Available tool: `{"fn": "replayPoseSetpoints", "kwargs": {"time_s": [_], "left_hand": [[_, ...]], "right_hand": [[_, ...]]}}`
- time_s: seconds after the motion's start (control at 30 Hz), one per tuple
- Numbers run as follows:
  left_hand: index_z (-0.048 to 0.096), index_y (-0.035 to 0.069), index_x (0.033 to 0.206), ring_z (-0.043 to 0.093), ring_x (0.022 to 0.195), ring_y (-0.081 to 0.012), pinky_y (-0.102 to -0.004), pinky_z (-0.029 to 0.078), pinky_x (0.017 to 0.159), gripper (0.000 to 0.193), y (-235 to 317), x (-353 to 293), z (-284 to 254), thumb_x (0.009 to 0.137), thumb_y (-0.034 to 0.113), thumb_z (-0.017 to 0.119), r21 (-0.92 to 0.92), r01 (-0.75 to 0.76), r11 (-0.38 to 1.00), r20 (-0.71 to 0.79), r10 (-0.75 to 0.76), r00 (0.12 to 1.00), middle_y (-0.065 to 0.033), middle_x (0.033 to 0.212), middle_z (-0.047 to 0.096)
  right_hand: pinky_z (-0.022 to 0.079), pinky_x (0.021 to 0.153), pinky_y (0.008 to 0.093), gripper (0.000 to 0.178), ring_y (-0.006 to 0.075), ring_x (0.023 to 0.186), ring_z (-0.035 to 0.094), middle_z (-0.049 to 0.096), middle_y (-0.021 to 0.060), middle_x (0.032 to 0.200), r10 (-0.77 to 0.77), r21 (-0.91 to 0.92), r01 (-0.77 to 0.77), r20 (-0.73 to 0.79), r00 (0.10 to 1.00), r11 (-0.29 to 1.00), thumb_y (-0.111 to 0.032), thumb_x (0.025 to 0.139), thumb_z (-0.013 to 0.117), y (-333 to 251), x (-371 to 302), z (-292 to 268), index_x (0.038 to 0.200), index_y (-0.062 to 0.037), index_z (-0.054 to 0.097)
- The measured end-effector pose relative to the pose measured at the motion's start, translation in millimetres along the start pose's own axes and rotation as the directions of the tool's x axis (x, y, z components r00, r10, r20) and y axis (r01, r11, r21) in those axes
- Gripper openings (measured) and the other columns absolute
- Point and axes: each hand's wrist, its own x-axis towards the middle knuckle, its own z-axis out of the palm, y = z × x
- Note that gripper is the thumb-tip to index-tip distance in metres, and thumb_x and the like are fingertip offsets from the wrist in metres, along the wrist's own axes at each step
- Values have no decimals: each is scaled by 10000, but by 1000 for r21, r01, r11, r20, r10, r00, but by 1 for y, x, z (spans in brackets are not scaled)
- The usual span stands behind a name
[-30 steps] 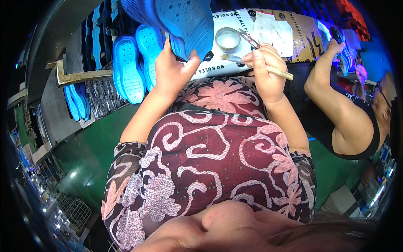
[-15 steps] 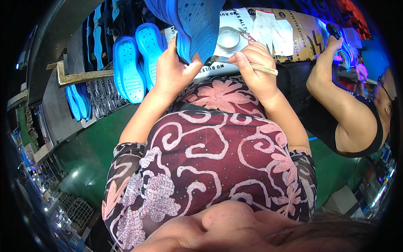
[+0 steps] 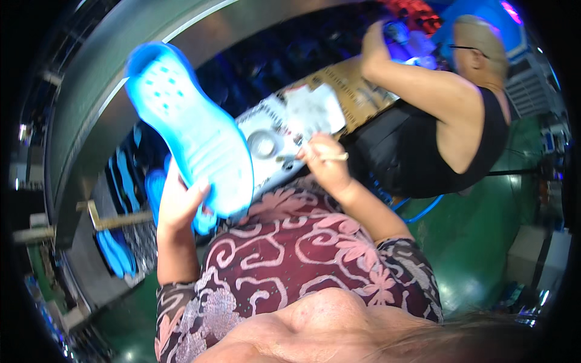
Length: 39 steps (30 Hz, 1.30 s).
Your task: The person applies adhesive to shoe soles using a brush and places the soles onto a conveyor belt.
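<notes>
Your left hand (image 3: 178, 206) grips the blue shoe (image 3: 190, 130) at its lower end and has lifted it up off the lap, sole facing you, where a moment ago it lay low against the board. Your right hand (image 3: 324, 163) stays pinched on a thin brush (image 3: 327, 158), its tip by the small round pot (image 3: 263, 144) on the board (image 3: 339, 85). So the sole now looks presented for brushing.

The blue shoe (image 3: 193, 133) hides the left hand's (image 3: 178, 206) fingertips.
</notes>
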Motion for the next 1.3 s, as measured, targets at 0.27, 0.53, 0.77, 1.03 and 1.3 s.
{"fn": "replayPoseSetpoints", "kwargs": {"time_s": [0.27,0.53,0.77,1.03,1.3], "left_hand": [[415,-23,1202,520,452,-67,-170,400,352,631,64,165,93,712,268,688,-102,-61,993,624,112,774,-73,815,596],[61,-5,1381,626,753,-199,-269,516,667,827,118,277,173,786,43,633,-543,-266,797,66,356,932,-164,929,589],[412,41,1286,592,718,-140,-226,471,632,486,21,147,29,857,190,587,94,-248,964,52,243,969,-115,1008,604],[564,-19,976,518,998,-333,-397,377,921,275,-85,-115,-214,704,19,569,872,357,334,-488,646,587,-184,1024,564],[472,15,1182,593,479,-223,-330,489,462,465,-130,-199,-216,752,170,558,319,700,638,-860,-115,497,-170,730,622]], "right_hand": [[419,573,292,272,171,583,536,569,76,620,240,95,-229,-122,963,969,-120,886,491,3,-16,-2,668,6,596],[419,565,260,290,134,587,530,573,69,641,446,322,-386,-137,885,865,-176,896,503,14,-28,8,704,22,592],[430,540,266,276,140,559,549,581,69,613,445,333,-377,-158,882,865,-173,892,511,14,-22,12,710,2,622],[422,557,240,291,93,576,517,582,39,629,474,492,-444,71,878,749,-201,907,501,1,-17,42,735,-4,629],[418,596,244,335,113,610,526,588,54,649,500,429,-542,218,838,722,-210,927,459,-5,-5,41,728,10,613]]}}
